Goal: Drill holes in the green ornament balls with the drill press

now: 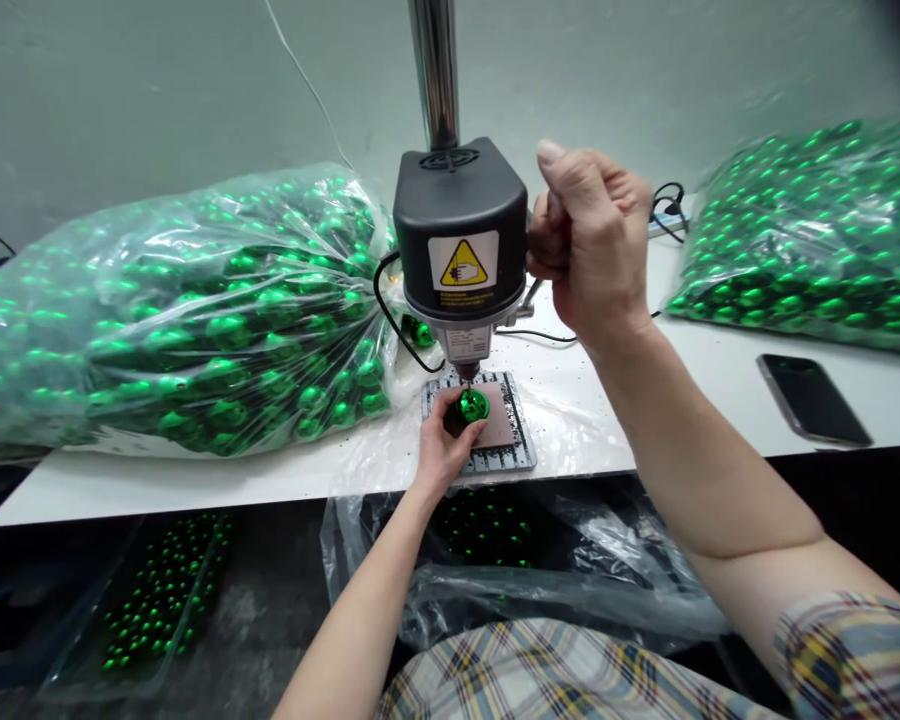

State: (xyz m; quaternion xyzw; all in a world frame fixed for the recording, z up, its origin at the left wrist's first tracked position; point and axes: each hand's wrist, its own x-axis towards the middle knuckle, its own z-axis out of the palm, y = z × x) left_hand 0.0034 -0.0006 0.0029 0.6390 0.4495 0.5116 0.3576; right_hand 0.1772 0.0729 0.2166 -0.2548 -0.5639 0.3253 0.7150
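Observation:
My left hand (pixel 444 440) pinches a shiny green ball (pixel 474 404) between thumb and fingers, over a pinkish square pad (pixel 501 415) on the slotted metal base (pixel 523 450). Directly above is the bit of a black bench drill press (pixel 461 215), its tip at the ball; I cannot tell how deep it reaches. At the right of the drill head, my right hand (pixel 600 230) is closed in a fist around the feed lever (pixel 529 296), most of which the fingers hide. Dark shavings lie scattered on the base.
A big clear bag of green balls (pixel 225 320) lies left of the drill, another bag (pixel 817 230) at the right. A phone (pixel 814 398) rests on the white table (pixel 690 400). Below the edge are an open plastic bag (pixel 570 590) and a clear bin (pixel 150 600) with green balls.

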